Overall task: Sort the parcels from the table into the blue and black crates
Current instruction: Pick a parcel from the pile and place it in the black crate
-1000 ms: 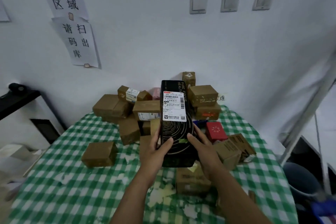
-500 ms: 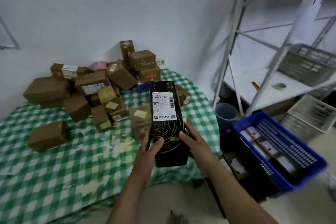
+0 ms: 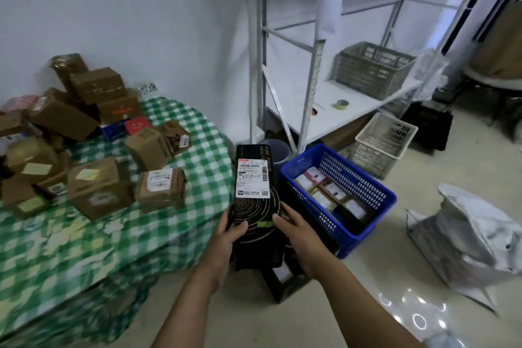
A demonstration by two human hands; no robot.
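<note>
I hold a tall black box parcel (image 3: 255,206) with a white shipping label upright in front of me, off the table's right edge. My left hand (image 3: 228,237) grips its lower left side and my right hand (image 3: 296,230) grips its lower right side. The blue crate (image 3: 364,183) stands on the floor just right of the box, with several parcels inside. A black crate (image 3: 282,282) sits low beneath the box, mostly hidden by it and my hands. Several brown cardboard parcels (image 3: 99,192) lie piled on the green checked table (image 3: 175,223) at left.
A white metal shelf rack (image 3: 313,70) stands behind the blue crate, holding a grey crate (image 3: 370,69) and a tape roll (image 3: 342,104). A white crate (image 3: 381,144) and a crumpled grey bag (image 3: 474,237) sit on the floor at right. A bucket (image 3: 278,150) stands by the rack.
The view has swung right, away from the table. The black box, held in both hands, has travelled from over the table to beyond its right edge, beside the blue crate.
</note>
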